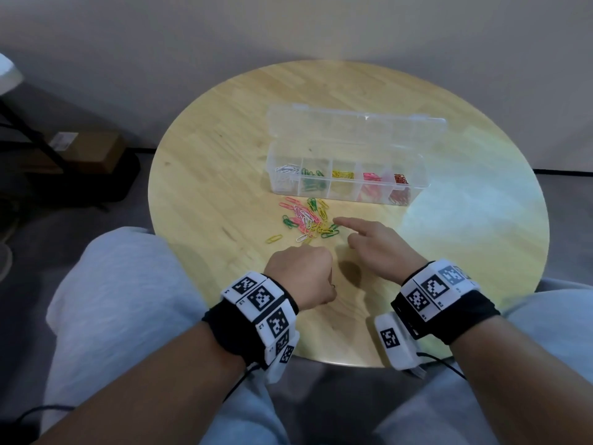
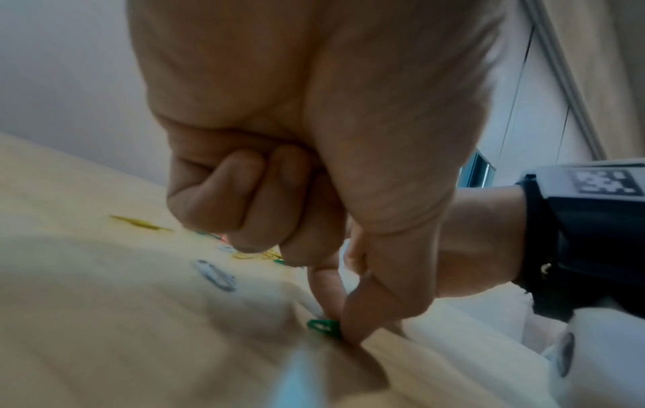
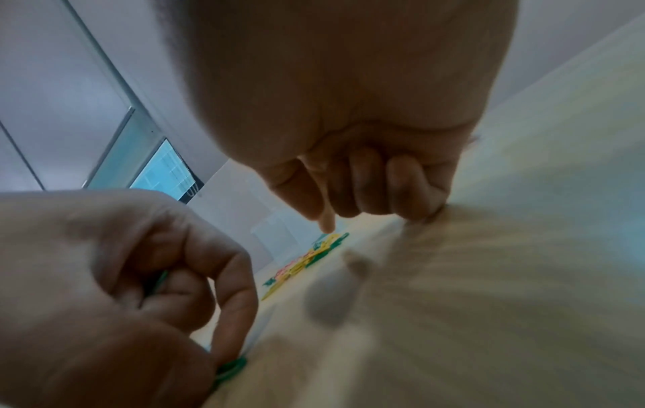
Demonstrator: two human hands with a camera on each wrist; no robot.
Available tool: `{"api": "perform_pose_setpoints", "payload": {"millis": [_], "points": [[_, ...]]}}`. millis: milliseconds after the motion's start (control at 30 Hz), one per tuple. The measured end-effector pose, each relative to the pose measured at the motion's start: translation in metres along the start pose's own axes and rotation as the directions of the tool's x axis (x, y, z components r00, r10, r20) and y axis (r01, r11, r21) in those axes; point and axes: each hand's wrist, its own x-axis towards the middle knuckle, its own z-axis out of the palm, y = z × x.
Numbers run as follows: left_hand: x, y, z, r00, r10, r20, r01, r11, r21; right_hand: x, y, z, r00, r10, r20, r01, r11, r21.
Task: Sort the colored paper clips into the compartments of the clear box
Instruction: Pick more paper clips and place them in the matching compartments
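Note:
The clear box [image 1: 420, 183] stands open on the round wooden table [image 1: 218, 175], its lid [image 1: 353, 123] tipped back. From left to right, its compartments hold white, green, yellow, pink and red clips. A loose pile of mixed clips [image 1: 308, 218] lies in front of it. My left hand [image 1: 327, 290] is curled near the table's front. Its thumb and forefinger pinch a green clip [image 2: 322, 325] down on the wood, and a second bit of green shows inside the fist in the right wrist view. My right hand [image 1: 345, 232] points its straight forefinger [image 3: 327, 225] at the pile's right edge and holds nothing.
One yellow clip [image 1: 273, 238] lies apart, left of the pile. My knees in grey trousers [image 1: 112, 284] flank the table's near edge. A black stand and cardboard boxes [image 1: 96, 149] sit on the floor to the left. The wall rises just behind the table.

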Motion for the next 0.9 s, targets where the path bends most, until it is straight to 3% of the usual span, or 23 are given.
{"api": "perform_pose_setpoints", "payload": {"millis": [67, 200, 333, 500, 667, 900], "points": [[0.000, -0.001, 0.001, 1.000, -0.001, 0.020, 0.002, 1.000, -0.017, 0.001, 0.002, 0.002, 1.000, 0.006, 0.018, -0.004, 0.991, -0.137], [0.001, -0.003, 0.004, 0.999, 0.003, 0.049, -0.002, 1.000, -0.020, 0.004, 0.009, -0.003, 0.988, 0.025, -0.155, -0.068, 0.959, -0.275], [0.007, -0.006, 0.004, 0.999, -0.009, 0.053, 0.021, 0.973, -0.228, -0.001, 0.013, -0.016, 0.971, 0.087, -0.223, -0.159, 0.930, -0.332], [0.014, -0.015, 0.000, 1.000, 0.005, 0.004, -0.002, 0.881, -0.473, -0.003, 0.014, -0.019, 0.973, 0.101, -0.208, -0.173, 0.913, -0.370], [0.015, -0.018, -0.002, 0.997, -0.009, -0.073, -0.032, 0.837, -0.546, -0.004, 0.010, -0.017, 0.971, 0.112, -0.211, -0.194, 0.886, -0.422], [0.013, -0.019, -0.003, 0.996, -0.017, -0.083, -0.030, 0.844, -0.535, -0.009, 0.006, -0.006, 0.976, 0.208, -0.068, -0.213, 0.825, -0.523]]}}
